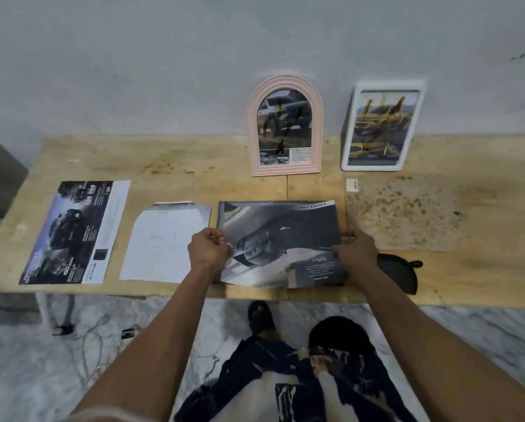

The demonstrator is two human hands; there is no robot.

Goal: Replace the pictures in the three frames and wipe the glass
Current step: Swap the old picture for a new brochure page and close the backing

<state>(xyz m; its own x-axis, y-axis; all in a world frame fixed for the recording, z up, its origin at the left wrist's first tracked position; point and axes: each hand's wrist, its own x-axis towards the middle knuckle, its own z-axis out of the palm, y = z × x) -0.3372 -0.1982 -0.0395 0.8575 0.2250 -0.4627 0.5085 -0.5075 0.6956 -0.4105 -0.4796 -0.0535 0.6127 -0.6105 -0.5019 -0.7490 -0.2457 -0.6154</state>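
A grey car picture (281, 239) is gripped at its side edges by the left hand (209, 248) and the right hand (356, 249) near the front edge of the tabletop (194, 159). At the back edge, a pink arched frame (285, 126) and a white frame (381, 126) are leaned against the wall, both with smeared glass. Two more sheets are laid toward the left edge.

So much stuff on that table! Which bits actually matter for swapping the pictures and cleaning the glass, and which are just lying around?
Part of the job:
- pink arched frame, glass smeared
- white frame, glass smeared
- grey car print, held by the left hand and right hand
- dark car print
- pale sheet
- dark cloth, probably for wiping

Just lying about:
- small label
- cables on the floor
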